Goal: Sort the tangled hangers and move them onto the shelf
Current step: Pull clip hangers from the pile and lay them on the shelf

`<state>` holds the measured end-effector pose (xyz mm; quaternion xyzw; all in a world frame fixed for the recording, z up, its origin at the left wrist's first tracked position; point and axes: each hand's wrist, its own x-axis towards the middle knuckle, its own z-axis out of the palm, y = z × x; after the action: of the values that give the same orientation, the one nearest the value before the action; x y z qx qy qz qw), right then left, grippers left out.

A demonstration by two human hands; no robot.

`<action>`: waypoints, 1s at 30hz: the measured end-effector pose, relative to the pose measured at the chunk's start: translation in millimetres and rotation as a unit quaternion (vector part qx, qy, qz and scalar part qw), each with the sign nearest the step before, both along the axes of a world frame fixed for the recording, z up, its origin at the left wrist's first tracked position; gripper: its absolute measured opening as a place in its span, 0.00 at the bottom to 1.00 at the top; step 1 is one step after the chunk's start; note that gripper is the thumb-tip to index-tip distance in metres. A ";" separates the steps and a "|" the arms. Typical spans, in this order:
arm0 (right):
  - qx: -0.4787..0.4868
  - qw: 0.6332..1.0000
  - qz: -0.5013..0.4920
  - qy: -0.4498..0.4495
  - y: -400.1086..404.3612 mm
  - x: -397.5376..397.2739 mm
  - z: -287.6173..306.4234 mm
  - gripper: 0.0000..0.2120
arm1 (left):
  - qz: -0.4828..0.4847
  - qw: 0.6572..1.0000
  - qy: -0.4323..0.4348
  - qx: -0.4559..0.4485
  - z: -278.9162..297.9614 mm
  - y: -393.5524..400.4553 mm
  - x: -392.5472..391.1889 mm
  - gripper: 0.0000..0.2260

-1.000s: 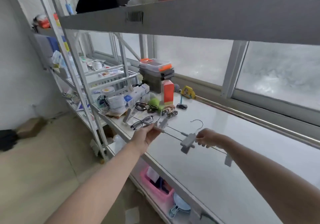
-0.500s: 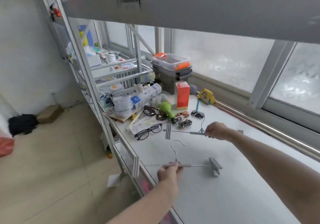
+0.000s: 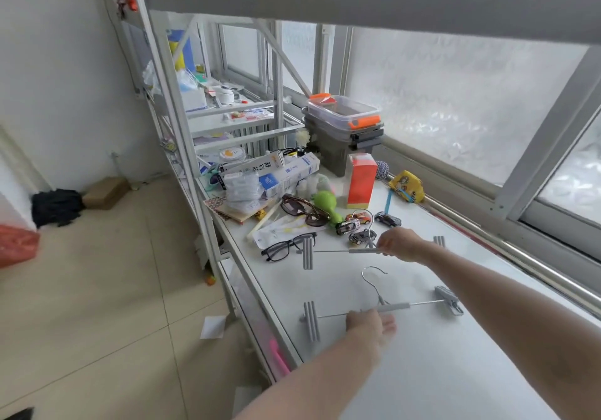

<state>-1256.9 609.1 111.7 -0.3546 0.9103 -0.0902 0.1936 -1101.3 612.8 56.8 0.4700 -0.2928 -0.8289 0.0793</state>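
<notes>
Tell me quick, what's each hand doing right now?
Left hand: fingers closed on the near hanger's bar.
Right hand: fingers closed on the far hanger's bar.

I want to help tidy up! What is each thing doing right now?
Near hanger: flat on the shelf, left hand on its bar.
Far hanger: pinched by the right hand.
Black glasses: unfolded, lying flat.
Sunglasses: unfolded.
Orange box: upright.

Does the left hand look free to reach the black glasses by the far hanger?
Probably not yet: the left hand is on the near hanger. Otherwise bare shelf lies before the black glasses.
</notes>
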 end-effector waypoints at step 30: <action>-0.087 0.988 -0.124 0.023 43.9 -24.1 -20.6 0.09 | -0.176 0.777 -0.100 -0.597 39.8 -114.2 41.8 0.11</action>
<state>-1281.0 653.0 91.1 -0.2565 0.9400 -0.1845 0.1284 -1059.6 498.5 96.7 0.3492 -0.8125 -0.4359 0.1671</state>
